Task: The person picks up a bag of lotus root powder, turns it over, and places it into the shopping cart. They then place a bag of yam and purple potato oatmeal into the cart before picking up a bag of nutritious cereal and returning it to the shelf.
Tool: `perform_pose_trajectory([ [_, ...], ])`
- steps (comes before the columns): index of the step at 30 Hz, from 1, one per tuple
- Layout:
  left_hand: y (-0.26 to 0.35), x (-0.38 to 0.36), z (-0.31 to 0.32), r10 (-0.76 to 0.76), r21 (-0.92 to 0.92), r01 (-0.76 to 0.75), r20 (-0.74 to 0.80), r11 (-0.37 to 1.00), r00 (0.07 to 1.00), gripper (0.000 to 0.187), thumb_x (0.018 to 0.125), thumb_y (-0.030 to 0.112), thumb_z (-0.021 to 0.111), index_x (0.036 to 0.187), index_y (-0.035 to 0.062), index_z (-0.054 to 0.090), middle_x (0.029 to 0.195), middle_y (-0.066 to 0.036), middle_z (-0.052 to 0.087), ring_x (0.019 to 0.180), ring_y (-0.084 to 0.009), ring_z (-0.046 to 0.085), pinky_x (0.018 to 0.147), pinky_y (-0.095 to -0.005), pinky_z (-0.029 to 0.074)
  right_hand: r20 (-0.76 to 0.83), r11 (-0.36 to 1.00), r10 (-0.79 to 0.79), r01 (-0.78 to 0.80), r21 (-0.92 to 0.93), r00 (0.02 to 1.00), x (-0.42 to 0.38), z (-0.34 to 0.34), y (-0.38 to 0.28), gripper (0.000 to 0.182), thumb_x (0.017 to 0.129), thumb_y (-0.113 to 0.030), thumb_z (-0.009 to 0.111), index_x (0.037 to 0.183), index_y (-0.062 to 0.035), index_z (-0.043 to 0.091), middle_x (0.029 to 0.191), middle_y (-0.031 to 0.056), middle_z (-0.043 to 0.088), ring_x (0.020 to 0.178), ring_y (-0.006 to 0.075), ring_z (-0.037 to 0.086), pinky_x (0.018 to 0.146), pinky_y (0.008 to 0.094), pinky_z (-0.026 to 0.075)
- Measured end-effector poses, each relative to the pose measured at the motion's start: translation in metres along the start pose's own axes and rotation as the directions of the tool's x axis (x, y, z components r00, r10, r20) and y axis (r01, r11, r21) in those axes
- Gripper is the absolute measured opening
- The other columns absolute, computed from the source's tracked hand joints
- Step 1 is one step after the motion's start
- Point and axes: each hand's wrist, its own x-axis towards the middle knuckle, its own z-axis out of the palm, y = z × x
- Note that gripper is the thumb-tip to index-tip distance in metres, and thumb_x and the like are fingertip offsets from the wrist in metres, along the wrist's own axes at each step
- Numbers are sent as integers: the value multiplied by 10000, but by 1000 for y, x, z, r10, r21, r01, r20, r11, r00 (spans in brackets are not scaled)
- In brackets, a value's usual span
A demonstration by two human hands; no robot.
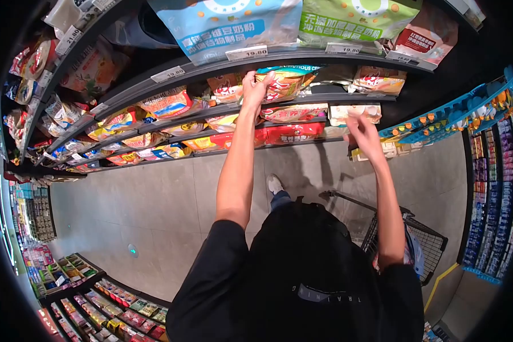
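My left hand (255, 90) is closed on the left edge of a teal and orange food bag (285, 85) at the upper shelf. The thumb lies over the bag's front, and the other fingers are partly hidden behind it. Lower and to the right, my right hand (363, 135) hangs in the air with its fingers loosely curled and apart, nothing between them. It overlaps a pale package (347, 113) on a lower shelf in this view. Beside the held bag on the same shelf, a red and cream bag (380, 80) stands to the right.
Large blue (239, 31) and green bags (356, 23) stand overhead behind price tags. Red packages (293, 133) fill a low shelf. A black wire shopping cart (433, 245) stands at my right, and a blue hanging display (450, 122) juts out at the shelf's right end.
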Motion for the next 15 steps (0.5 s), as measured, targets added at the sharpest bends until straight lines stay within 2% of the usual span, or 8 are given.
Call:
perform_pose_trajectory([
  [1,-12,3,-6,80,54,-79,-22,995,997,342,807,171,763,1061,-22,639,1044,-96,613,943,-156,577,782,-303,473,13,979,-196,197,-56,980,35,5,16,432,948,-204,604,1332,-48,484,1194,124,556,795,126,635,683,257,512],
  [2,-10,0,-7,71,95,-68,-22,993,997,335,812,184,755,1065,-7,648,1040,-95,611,963,-168,571,829,-312,455,-36,988,-90,94,119,995,52,21,-2,532,944,-203,609,1413,-69,395,1291,137,546,892,153,651,725,262,514],
  [3,-7,-4,-9,60,136,-56,-24,989,998,329,816,196,748,1069,8,656,1036,-93,609,982,-180,564,875,-322,437,8,987,38,-39,155,999,62,29,-23,678,919,-209,643,1479,-97,279,1455,175,394,990,183,640,793,291,522],
  [5,5,-11,-13,62,134,-71,66,988,996,333,823,219,727,1081,19,660,1079,-93,555,1049,-194,524,927,-320,395,80,956,42,-64,286,996,86,42,-31,918,843,-206,738,1523,-128,126,1548,180,196,1017,222,636,852,330,520],
  [8,13,-24,-15,78,146,-88,76,985,994,286,817,177,729,1034,7,653,1072,-52,535,1035,-172,517,908,-298,390,144,907,67,-121,403,987,107,53,-44,1061,788,-167,789,1517,-90,22,1559,172,119,1099,266,600,894,359,521],
  [11,1,-38,-21,232,137,-251,138,958,963,179,839,119,709,997,53,658,993,15,561,930,-102,517,863,-255,380,182,834,42,-135,535,982,111,57,-46,1098,774,-133,797,1500,-92,-25,1510,160,220,1104,281,594,961,411,485],
  [12,0,-43,-23,246,214,-270,129,939,961,162,834,117,718,969,52,656,965,26,538,904,-94,510,821,-241,391,176,842,15,-107,528,984,109,58,-42,877,831,-142,747,1458,-85,137,1324,97,470,1129,260,574,998,408,457],
  [15,-12,-62,-22,196,99,-209,125,973,973,221,756,2,741,966,27,675,1050,-54,537,1046,-180,509,944,-316,394,111,795,109,-154,587,988,102,57,-28,960,791,-72,768,1458,-92,78,1261,117,455,1139,266,551,1023,437,446],
])
